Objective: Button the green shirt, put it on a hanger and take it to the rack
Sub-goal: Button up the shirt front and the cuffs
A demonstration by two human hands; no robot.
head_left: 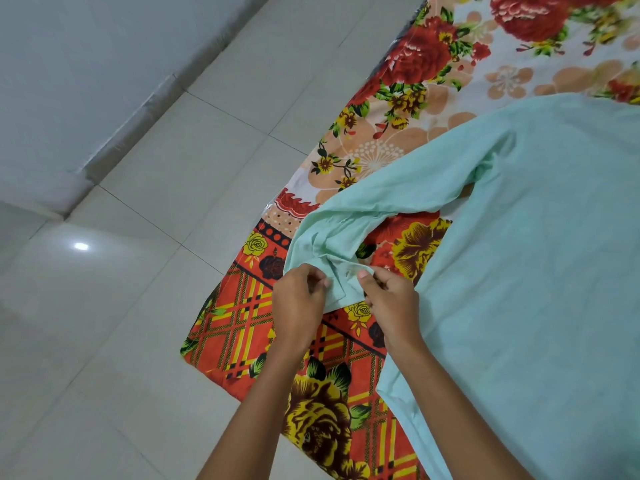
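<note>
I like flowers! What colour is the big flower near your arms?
Yellow with dark brown, on the floral cloth; head view.

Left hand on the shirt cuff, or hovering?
Touching. The head view shows the left hand pinching the cuff end of the green shirt sleeve, fingertips curled onto the fabric; the right hand grips the same cuff opposite.

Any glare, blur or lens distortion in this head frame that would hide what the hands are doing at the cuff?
Head view: one small bright glare spot on the floor tiles, far from the work; wide-angle bending tilts the wall edge and tile lines; light is soft and even, shadows faint. Left hand and right hand pinch the green shirt cuff, reasonably sharp; any button is too small to make out.
</note>
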